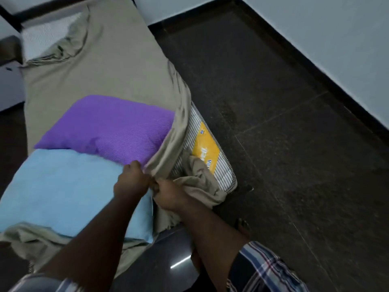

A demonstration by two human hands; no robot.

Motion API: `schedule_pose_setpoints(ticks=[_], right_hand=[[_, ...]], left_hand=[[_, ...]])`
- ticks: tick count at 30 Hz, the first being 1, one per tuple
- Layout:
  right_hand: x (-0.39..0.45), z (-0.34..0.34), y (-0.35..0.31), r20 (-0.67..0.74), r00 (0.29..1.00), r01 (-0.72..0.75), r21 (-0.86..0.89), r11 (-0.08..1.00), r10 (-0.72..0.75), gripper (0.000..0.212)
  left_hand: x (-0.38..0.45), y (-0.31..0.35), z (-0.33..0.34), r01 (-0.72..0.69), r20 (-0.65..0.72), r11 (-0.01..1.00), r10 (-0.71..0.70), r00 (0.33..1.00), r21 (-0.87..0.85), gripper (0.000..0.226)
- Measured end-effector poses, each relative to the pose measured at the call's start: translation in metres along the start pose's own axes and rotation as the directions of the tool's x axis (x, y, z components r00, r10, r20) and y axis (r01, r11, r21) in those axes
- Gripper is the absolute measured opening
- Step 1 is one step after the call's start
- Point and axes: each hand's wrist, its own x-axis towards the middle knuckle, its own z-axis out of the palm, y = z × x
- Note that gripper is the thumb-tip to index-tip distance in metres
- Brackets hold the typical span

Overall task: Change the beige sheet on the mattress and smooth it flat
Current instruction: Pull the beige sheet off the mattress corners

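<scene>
Beige cotton sheet (117, 66): spread over the striped foam mattress (223, 175) on the floor, peeled off the near right corner and rucked at the far left corner. Left hand (131, 180) and right hand (168, 196): both pinching the sheet's loosened edge. Purple knit pillow (109, 127) and light blue pillow (61, 190): lying on the sheet. Status, as judged: removal barely begun; pillows, replacement and smoothing outstanding.

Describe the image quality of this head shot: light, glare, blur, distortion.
Head view: dim, bluish, even light with no hard shadows; one small bright streak of glare on the glossy floor near the right forearm; motion blur softens both hands, the left hand and right hand gripping the beige sheet; wide-angle bending curves the wall skirting and mattress edges.
</scene>
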Motion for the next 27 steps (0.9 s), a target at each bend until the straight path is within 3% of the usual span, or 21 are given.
schedule_pose_setpoints(ticks=[3, 5, 7, 9, 14, 20, 27], right_hand=[[0.001, 0.006, 0.035, 0.085, 0.984, -0.149, -0.114, 0.982, 0.159, 0.033], [-0.004, -0.004, 0.04, 0.041, 0.991, -0.109, -0.269, 0.957, 0.124, 0.065], [-0.016, -0.028, 0.026, 0.008, 0.996, -0.076, -0.392, 0.917, 0.086, 0.09], [-0.022, -0.048, 0.013, -0.037, 0.991, -0.131, -0.458, 0.879, 0.128, 0.101], [0.0, -0.086, -0.001, -0.136, 0.991, -0.089, -0.575, 0.813, 0.012, 0.067], [0.034, -0.146, 0.012, -0.041, 0.999, -0.011, -0.622, 0.783, -0.019, 0.067], [0.068, -0.281, 0.048, 0.083, 0.995, 0.1, -0.606, 0.789, -0.062, 0.072]], left_hand=[[-0.016, 0.002, 0.011, -0.156, -0.093, 0.968, 0.177, 0.98, 0.197, 0.041], [-0.023, 0.003, 0.021, -0.264, -0.162, 0.934, 0.307, 0.938, 0.239, 0.048], [-0.022, 0.01, 0.025, -0.301, -0.15, 0.925, 0.339, 0.929, 0.23, 0.055], [-0.018, 0.023, 0.027, -0.319, -0.106, 0.919, 0.35, 0.931, 0.232, 0.061], [-0.006, 0.058, 0.029, -0.315, -0.086, 0.927, 0.337, 0.938, 0.202, 0.067], [0.019, 0.114, 0.036, -0.245, -0.062, 0.941, 0.266, 0.962, 0.233, 0.071], [0.058, 0.237, 0.043, -0.068, -0.071, 0.968, 0.088, 0.994, 0.242, 0.065]])
